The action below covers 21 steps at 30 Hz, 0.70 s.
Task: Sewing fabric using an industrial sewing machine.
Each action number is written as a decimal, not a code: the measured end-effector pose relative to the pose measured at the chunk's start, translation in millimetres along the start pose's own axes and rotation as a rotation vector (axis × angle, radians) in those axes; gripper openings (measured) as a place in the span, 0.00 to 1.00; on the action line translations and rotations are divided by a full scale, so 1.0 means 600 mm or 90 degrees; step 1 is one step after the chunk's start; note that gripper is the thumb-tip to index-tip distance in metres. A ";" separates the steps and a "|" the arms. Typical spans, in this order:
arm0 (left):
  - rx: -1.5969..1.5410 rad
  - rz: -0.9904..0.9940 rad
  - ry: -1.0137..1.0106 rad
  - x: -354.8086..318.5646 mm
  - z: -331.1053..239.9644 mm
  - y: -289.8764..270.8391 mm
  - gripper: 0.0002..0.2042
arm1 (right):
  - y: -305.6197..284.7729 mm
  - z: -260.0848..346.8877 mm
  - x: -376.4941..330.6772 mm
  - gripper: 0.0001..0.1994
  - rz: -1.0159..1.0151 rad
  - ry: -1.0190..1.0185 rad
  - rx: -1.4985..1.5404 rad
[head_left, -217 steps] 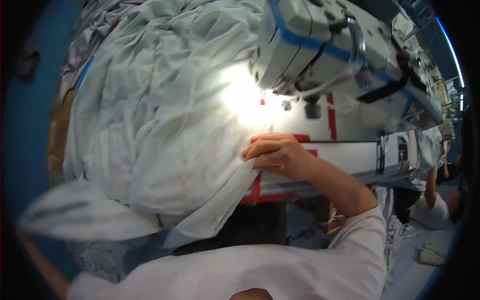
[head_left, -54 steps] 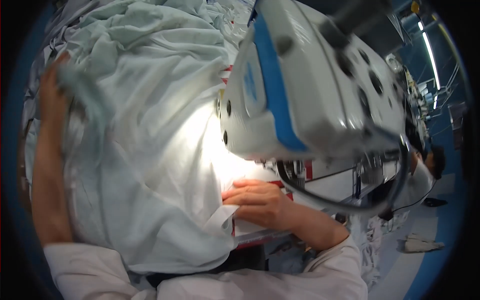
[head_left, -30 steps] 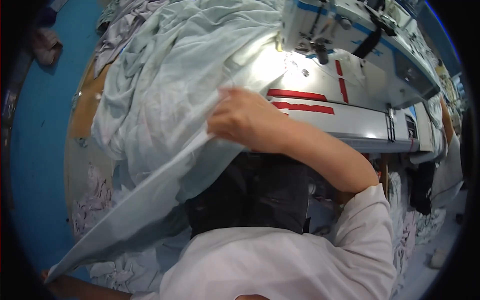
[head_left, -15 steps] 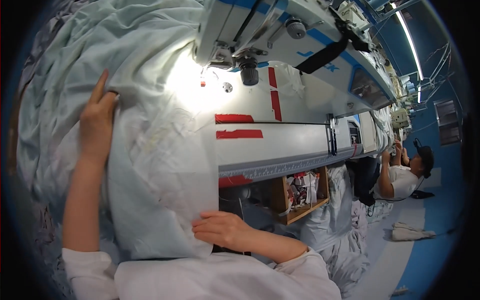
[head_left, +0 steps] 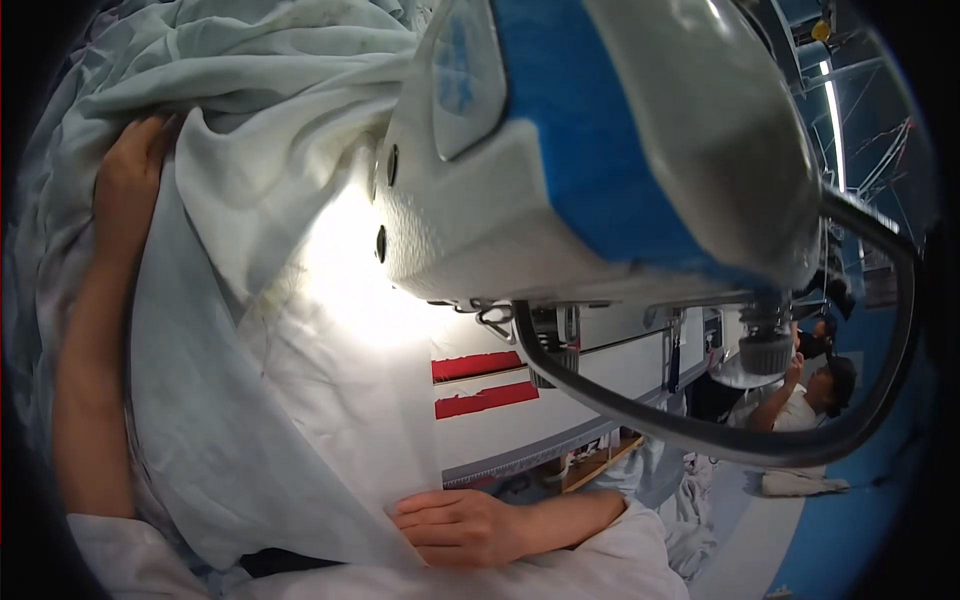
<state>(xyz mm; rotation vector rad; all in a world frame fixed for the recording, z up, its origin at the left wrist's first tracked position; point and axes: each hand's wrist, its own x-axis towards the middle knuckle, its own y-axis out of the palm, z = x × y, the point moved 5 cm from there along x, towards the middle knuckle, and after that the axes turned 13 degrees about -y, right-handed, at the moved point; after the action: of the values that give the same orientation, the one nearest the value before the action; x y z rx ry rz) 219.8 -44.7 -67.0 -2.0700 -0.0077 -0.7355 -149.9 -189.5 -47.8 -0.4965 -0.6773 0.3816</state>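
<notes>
Nearest: white shirt (head_left: pixel 590 572) of the wearer at the btm, sleeves out to both sides. R hand (head_left: pixel 460 528) low, just off the worktop's near edge, fingers pressed tog., laid on the R edge of the pale fabric (head_left: pixel 250 430); thumb hidden, so can't tell if it's pinching. Fabric = pale green/white, covers the worktop's L part & drapes over its near edge twd the wearer; a long fold runs diag. from L hand down to R hand. L hand (head_left: pixel 132 175) farther out, arm stretched along fabric's L side; fingers close tog., tips partly lost in folds, can't tell whether they pinch cloth or just press.

Sewing machine (head_left: pixel 600 180), grey w/ blue band, looms big over the worktop, blocking much of the view; bright lamp glow on fabric beside its lower L corner. Dark curved tube (head_left: pixel 640 424) loops out under its R side.

Worktop (head_left: pixel 590 385), light-colored, shows R of fabric: 2 red tape strips (head_left: pixel 487 400) just beside the cloth edge, ruler (head_left: pixel 510 465) along near edge. Below that edge, wooden drawer (head_left: pixel 605 462) w/ small bits in it, partly hidden.

Farther R: co-worker (head_left: pixel 800 400) in white top & dark cap. Bkgd, upper R: lit tube lamp (head_left: pixel 833 125).
</notes>
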 end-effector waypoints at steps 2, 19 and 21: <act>-0.082 0.044 -0.016 0.023 -0.001 0.014 0.11 | -0.011 -0.005 0.007 0.03 0.013 -0.001 0.013; 0.063 -0.038 -0.024 0.153 0.043 0.110 0.10 | -0.120 -0.138 0.066 0.04 0.024 0.056 0.114; 0.087 -0.030 -0.054 0.162 0.051 0.118 0.10 | -0.133 -0.156 0.075 0.05 0.034 0.054 0.129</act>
<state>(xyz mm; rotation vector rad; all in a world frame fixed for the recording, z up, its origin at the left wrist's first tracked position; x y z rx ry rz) 334.2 -88.7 -84.5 -1.9743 -0.1506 -0.6570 -40.8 -262.0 -44.5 -0.3371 -0.5373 0.4721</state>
